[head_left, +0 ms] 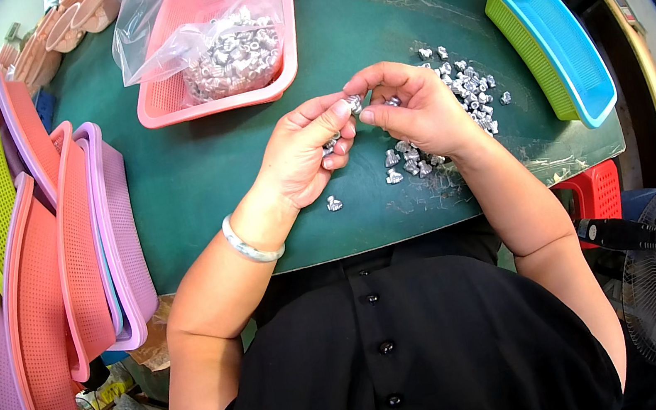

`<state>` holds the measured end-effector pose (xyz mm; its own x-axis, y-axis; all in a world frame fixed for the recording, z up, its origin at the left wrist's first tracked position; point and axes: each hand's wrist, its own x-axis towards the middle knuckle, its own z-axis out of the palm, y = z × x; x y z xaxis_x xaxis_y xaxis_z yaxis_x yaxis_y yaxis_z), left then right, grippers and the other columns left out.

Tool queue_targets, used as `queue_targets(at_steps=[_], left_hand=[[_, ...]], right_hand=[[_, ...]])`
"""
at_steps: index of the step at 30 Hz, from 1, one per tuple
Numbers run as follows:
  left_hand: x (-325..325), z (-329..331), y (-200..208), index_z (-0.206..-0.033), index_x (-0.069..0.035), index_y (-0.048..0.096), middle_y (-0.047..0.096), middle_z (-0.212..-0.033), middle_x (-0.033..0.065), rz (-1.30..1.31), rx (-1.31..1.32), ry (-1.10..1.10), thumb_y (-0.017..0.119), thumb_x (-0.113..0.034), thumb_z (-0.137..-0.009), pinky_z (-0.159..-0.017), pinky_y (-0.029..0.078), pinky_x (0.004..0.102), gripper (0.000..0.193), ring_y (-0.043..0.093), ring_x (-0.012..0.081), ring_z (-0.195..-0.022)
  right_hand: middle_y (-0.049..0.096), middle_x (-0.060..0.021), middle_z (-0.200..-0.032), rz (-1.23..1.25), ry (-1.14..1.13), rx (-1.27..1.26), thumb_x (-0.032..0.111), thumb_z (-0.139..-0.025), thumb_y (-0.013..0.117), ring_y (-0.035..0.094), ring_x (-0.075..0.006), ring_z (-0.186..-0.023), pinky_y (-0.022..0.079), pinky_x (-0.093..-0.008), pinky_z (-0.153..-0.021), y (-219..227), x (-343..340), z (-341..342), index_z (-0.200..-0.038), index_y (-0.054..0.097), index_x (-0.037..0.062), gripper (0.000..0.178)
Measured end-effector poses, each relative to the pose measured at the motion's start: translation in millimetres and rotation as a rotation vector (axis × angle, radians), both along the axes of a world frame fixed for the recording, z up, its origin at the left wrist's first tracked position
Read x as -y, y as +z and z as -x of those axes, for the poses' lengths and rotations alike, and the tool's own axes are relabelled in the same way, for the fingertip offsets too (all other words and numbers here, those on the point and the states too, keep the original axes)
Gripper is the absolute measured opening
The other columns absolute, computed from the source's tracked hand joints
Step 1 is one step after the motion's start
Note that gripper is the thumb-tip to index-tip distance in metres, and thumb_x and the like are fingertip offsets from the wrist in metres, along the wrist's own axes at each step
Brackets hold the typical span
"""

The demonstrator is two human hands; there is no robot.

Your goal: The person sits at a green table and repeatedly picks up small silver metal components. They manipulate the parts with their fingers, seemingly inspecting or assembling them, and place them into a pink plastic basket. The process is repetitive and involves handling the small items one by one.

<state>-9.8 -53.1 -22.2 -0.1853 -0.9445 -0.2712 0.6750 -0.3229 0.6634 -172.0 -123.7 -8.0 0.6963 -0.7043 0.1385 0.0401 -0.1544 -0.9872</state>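
Both my hands meet over the green table [215,179]. My left hand [305,145] is closed, pinching a small silvery metal part [355,104] between thumb and forefinger. More of these parts [329,145] show under its curled fingers. My right hand [415,105] is closed too; its thumb and forefinger reach the pinched part, and another small metal part [392,101] sits within its fingers. A loose pile of the same metal parts [476,92] lies beside and beyond the right hand, with several nearer ones [414,161] below it. One single part [334,203] rests below my left hand.
A pink basket [289,80] holds a clear plastic bag [232,59] of metal parts at the back. At right stand nested blue and green baskets [576,61]. Stacked coloured baskets [81,240] line the left side. A red stool [599,192] and a fan [651,268] are at lower right.
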Motion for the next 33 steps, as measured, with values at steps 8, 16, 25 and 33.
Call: queue_targets(at_steps=[8,16,25,33], left_hand=[[1,0,0,-0.095,-0.006,0.058,0.054,-0.071,0.0014,0.030,0.052,0.002,0.059,-0.015,-0.083,-0.041,0.031,0.0150,0.015,0.045,0.0057,-0.056],[1,-4,-1,-0.096,-0.007,0.052,0.055,-0.081,0.0060,0.009,-0.152,-0.036,0.054,-0.017,-0.084,-0.043,0.036,0.0170,0.016,0.050,0.0110,-0.064],[1,4,3,-0.081,-0.005,0.057,0.055,-0.067,0.0027,-0.083,0.228,-0.011,0.058,-0.015,-0.082,-0.041,0.034,0.0171,0.010,0.049,0.0091,-0.056],[-1,6,6,-0.079,-0.005,0.058,0.053,-0.063,0.0002,-0.115,0.337,0.006,0.060,-0.018,-0.082,-0.041,0.030,0.0157,0.014,0.045,0.0054,-0.051]], right_hand=[[0.053,0.0034,-0.070,0.056,-0.009,-0.041,0.001,-0.076,0.059,0.041,0.0000,-0.055,0.031,-0.0149,-0.046,4,-1,1,-0.102,0.056,0.0026,0.026],[0.050,-0.0113,-0.105,-0.014,0.075,-0.070,-0.012,-0.063,0.039,0.049,-0.0093,-0.069,0.043,-0.0229,-0.067,10,-1,3,-0.118,0.041,0.0002,0.056],[0.048,-0.0166,-0.112,0.343,-0.014,-0.047,-0.012,-0.069,0.048,0.055,-0.0163,-0.075,0.046,-0.0289,-0.073,-1,-5,-2,-0.126,0.033,0.0037,0.061],[0.043,-0.0178,-0.120,0.561,-0.108,-0.079,-0.013,-0.067,0.057,0.061,-0.0227,-0.082,0.048,-0.0308,-0.072,6,-13,-4,-0.128,0.031,0.0053,0.069]])
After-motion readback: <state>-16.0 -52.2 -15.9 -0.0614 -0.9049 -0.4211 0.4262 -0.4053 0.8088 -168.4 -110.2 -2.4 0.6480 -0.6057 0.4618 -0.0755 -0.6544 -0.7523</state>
